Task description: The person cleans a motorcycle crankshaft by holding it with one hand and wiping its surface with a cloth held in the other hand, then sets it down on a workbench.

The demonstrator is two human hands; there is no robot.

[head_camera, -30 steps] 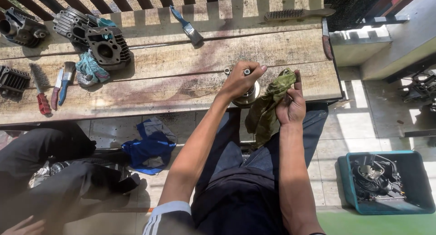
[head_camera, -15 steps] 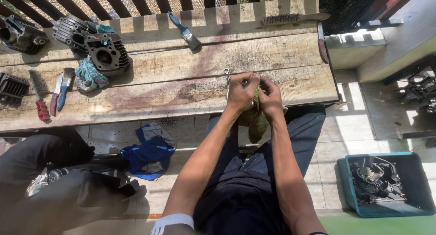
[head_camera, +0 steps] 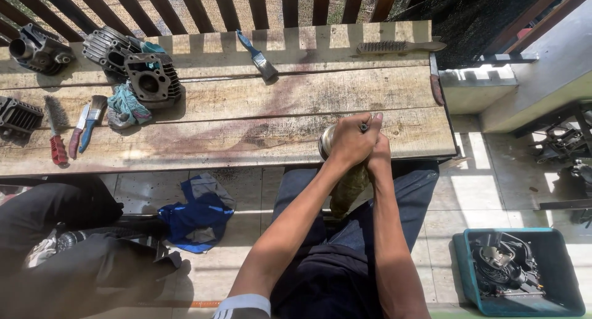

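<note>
My left hand (head_camera: pixel 350 140) is closed over a round metal engine part (head_camera: pixel 325 142) at the near edge of the wooden bench (head_camera: pixel 246 109). Pressed against it from the right, my right hand (head_camera: pixel 379 153) grips an olive green rag (head_camera: pixel 348 188) that hangs down toward my lap. Most of the metal part is hidden under the two hands; only its left rim shows.
On the bench lie a cylinder block (head_camera: pixel 151 78) with a teal rag (head_camera: pixel 126 106), other engine castings (head_camera: pixel 37 47), a paintbrush (head_camera: pixel 258 57), a wire brush (head_camera: pixel 398 46) and hand tools (head_camera: pixel 74 131). A blue cloth (head_camera: pixel 200 211) lies on the tiles. A teal bin (head_camera: pixel 561 294) of parts sits at right.
My right hand, apart and holding the rag out a second ago, has come in against my left hand. Both hands are now clasped around the metal part and rag.
</note>
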